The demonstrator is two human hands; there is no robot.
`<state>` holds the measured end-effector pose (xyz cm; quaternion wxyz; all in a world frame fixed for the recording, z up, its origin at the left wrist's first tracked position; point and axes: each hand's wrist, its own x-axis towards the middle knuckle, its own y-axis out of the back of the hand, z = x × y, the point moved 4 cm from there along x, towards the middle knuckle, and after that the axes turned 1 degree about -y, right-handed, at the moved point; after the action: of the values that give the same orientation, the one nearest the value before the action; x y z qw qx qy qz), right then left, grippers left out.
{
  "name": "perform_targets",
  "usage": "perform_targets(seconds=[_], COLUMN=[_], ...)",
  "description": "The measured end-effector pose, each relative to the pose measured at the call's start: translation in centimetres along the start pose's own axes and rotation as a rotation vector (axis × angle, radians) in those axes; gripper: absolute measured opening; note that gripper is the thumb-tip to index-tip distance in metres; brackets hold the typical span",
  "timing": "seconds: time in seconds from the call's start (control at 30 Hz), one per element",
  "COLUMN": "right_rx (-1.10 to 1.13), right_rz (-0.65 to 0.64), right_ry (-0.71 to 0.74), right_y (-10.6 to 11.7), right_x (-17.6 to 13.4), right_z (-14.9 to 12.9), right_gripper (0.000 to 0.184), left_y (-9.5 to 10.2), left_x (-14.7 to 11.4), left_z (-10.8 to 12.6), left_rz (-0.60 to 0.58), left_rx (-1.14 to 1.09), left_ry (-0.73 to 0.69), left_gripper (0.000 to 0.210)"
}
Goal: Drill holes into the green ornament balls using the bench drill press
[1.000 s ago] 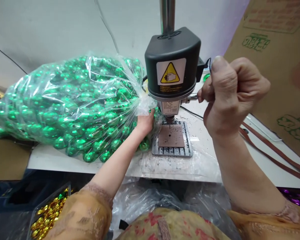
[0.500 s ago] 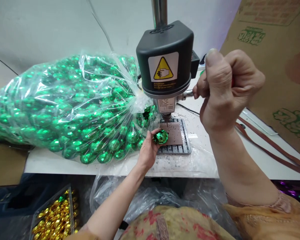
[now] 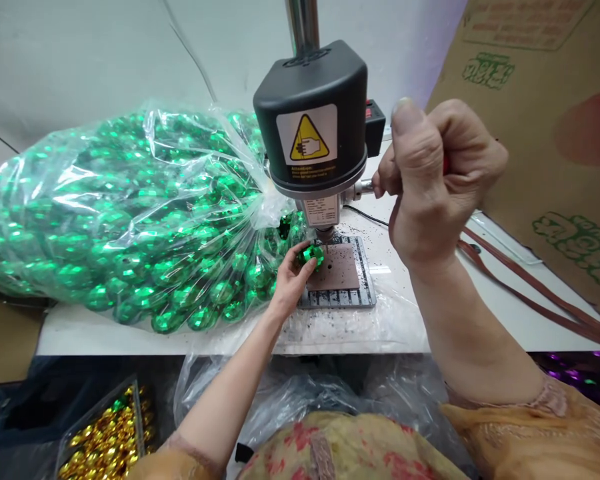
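Observation:
Between the fingers and thumb of my left hand is a shiny green faceted ball. It sits just left of the thin drill bit, over the left part of a brown pad on the slotted metal base. My right hand is closed round the feed handle of a small black drill press; a bit of red shows between the fingers. Dark shavings lie scattered over the base. Part of the ball is covered by my fingers.
A tied clear plastic bag full of green balls lies left of the press. A cardboard box stands at the right, with brown straps before it. Lower left, a clear bin holds gold balls. Purple shiny pieces show lower right.
My left hand has brought the green ball up and back, close to the drill bit, and its grip on the ball has turned. The right hand stays on the handle. The whole view has shifted slightly.

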<state>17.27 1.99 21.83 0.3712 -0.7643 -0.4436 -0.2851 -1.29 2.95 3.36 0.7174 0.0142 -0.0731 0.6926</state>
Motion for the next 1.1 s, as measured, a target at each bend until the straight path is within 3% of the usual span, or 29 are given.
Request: perform_targets(seconds=[0.43, 0.63, 0.73, 0.93, 1.1], right_rx=[-0.021, -0.030, 0.041, -0.030, 0.037], right_rz=[0.014, 0.006, 0.013, 0.015, 0.021], right_ry=[0.069, 0.076, 0.121, 0.062, 0.098], right_y=[-0.2, -0.3, -0.3, -0.2, -0.2], right_x=[0.0, 0.0, 0.1, 0.0, 0.2], right_z=[-0.3, -0.3, -0.4, -0.3, -0.2], right_gripper=[0.049, 0.049, 0.047, 0.047, 0.046], left_y=[-0.7, -0.9, -0.9, -1.4, -1.9], left_x=[1.5, 1.4, 1.2, 0.3, -0.1], left_z=[-2.2, -3.0, -2.9, -1.8, -1.5], left_rz=[-0.087, -0.144, -0.149, -0.127, -0.123], left_rx=[0.018, 0.062, 0.135, 0.358, 0.340], left_ry=[-0.119, -0.134, -0.162, -0.252, -0.229], left_gripper=[0.051, 0.066, 0.063, 0.054, 0.051])
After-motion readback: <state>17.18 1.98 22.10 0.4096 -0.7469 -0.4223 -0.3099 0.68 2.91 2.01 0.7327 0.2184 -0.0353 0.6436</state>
